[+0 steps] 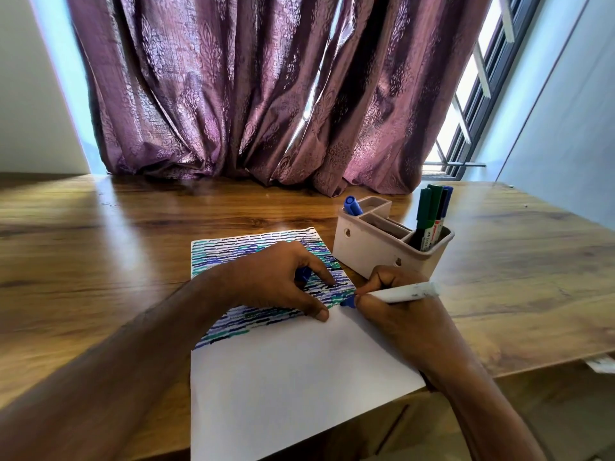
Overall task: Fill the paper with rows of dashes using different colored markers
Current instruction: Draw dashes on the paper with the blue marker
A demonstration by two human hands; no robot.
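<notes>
Paper (283,377) lies on the wooden table (100,244) directly in front of you, its near edge running off the bottom of the view. The far half, toward 12 o'clock, is filled with rows of dashes (233,324) in blue, teal and black; the near half, toward 6 o'clock, is blank white.

Your left hand (283,277) rests palm down on the dashed part, thumb and fingertips pressing the sheet flat. A small blue object, perhaps a cap (303,274), shows beneath its curled fingers; you cannot tell for certain whether the hand grips it.

Your right hand (396,304) sits at 3 o'clock from the left hand, just beside it, at the right edge of the sheet. Its fingers are closed around a white marker (409,292), blue tip (347,302) pointing toward 9 o'clock and meeting the paper at the lower edge of the dashed rows.

At 1 o'clock from your hands, just beyond the right hand, stands a beige holder (372,247) with several compartments. Green markers (427,214) and others stand upright in its right compartment; one blue marker (352,206) pokes out of the far-left one.

A purple curtain (249,94) hangs behind the table at 12 o'clock, and a window (472,104) shows at 2 o'clock.
</notes>
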